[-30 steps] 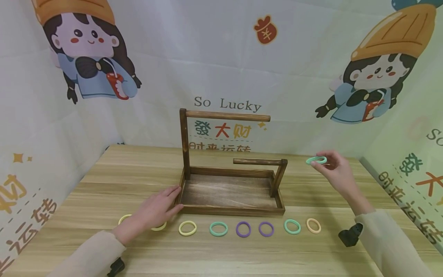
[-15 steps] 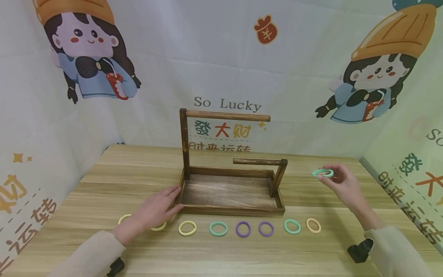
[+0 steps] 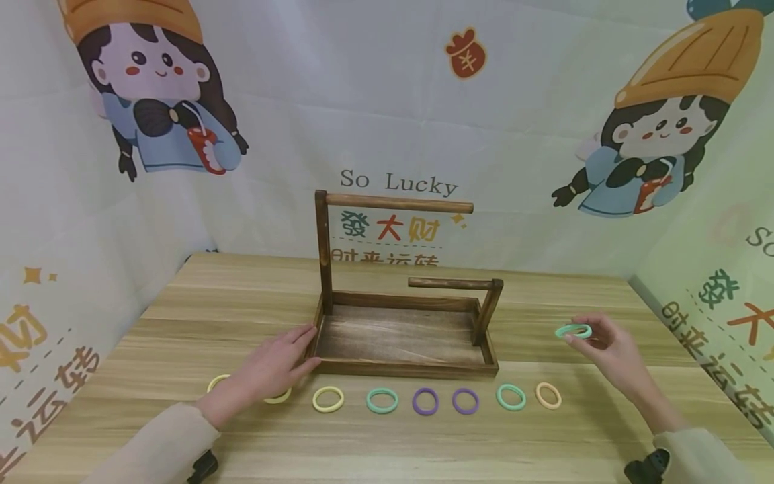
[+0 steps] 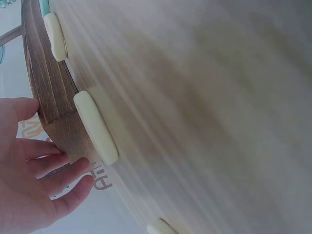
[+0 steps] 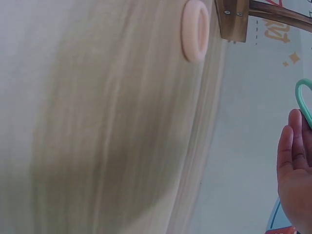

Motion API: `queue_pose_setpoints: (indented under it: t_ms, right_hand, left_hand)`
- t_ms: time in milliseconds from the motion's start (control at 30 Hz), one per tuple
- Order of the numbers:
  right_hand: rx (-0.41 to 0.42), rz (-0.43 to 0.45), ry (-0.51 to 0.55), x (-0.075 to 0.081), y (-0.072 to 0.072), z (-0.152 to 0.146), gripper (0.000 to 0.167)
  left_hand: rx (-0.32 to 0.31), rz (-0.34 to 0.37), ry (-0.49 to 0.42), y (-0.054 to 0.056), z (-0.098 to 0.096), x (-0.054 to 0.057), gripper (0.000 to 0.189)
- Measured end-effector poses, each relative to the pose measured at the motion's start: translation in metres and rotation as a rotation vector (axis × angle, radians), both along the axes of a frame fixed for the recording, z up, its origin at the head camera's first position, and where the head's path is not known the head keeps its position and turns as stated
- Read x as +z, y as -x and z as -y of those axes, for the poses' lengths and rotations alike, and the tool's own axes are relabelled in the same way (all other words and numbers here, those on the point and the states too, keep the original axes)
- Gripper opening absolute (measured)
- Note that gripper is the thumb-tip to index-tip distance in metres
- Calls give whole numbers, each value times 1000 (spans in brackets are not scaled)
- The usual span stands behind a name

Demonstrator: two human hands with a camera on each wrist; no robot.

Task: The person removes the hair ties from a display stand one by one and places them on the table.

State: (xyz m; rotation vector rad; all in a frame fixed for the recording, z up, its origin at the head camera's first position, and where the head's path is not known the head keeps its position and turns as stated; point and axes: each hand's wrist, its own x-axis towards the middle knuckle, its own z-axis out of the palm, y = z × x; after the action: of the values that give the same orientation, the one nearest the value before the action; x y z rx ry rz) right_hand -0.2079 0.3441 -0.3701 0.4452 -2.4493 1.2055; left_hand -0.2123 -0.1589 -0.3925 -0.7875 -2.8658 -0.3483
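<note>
My right hand (image 3: 611, 346) pinches a mint green ring (image 3: 573, 331) between thumb and fingers, held above the table to the right of a dark wooden tray stand (image 3: 405, 368). In the right wrist view the green ring (image 5: 301, 95) shows only in part at the edge. My left hand (image 3: 269, 366) rests with extended fingers against the stand's left end. That hand (image 4: 41, 180) touches the tray's corner in the left wrist view. Beneath the left forearm lie yellow rings, one (image 3: 278, 398) partly hidden. The stand has a tall left post with a bar (image 3: 399, 202) and a shorter right post with a bar (image 3: 450, 283).
Along the tray's front, a row of rings lies on the wooden table (image 3: 387, 450): a yellow ring (image 3: 328, 410), green rings, purple rings and a peach ring (image 3: 548, 406) at the right end. A printed cloth (image 3: 508, 134) hangs behind and on both sides.
My right hand has come down and toward the right and nearer to me, with the green ring still pinched. The left hand, the stand and the rings on the table stay put.
</note>
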Motion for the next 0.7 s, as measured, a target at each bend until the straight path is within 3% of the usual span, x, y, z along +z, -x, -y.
queue_pose_setpoints:
  t_ms: [700]
  right_hand:
    - [62,230,-106,-17,-21,-28,27]
  left_hand:
    - [7,13,-2,-2,-1,2,54]
